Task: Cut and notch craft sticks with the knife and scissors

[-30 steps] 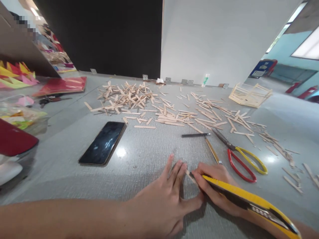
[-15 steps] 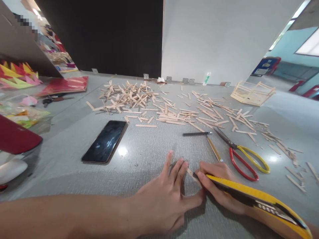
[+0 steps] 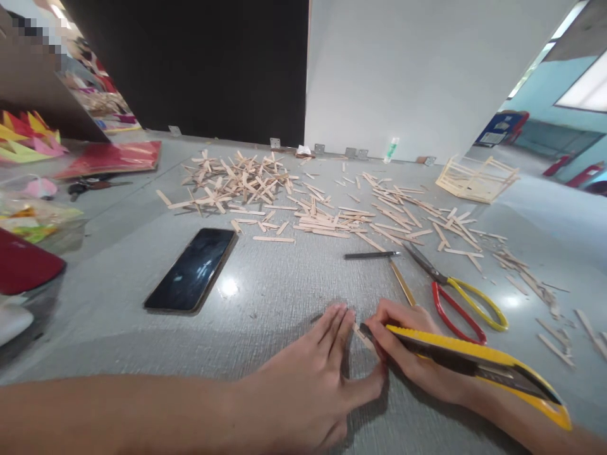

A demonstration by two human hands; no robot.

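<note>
Small wooden stick [image 3: 363, 336] lying flat on the grey bench [image 3: 284, 303] near its front edge, pinned under the flattened fingers [image 3: 339, 322] of the left hand [image 3: 313, 385], which are extended and grip nothing. Right hand [image 3: 408, 351], fingers closed around a yellow utility knife [image 3: 474, 366], holds the blade tip against the stick. Just beyond lie a pencil [image 3: 403, 284], red-and-yellow scissors [image 3: 455, 297] and a black pen [image 3: 372, 255]; a phone [image 3: 192, 270] lies to the left. Loose sticks [image 3: 303, 202] cover the bench toward its far edge.
</note>
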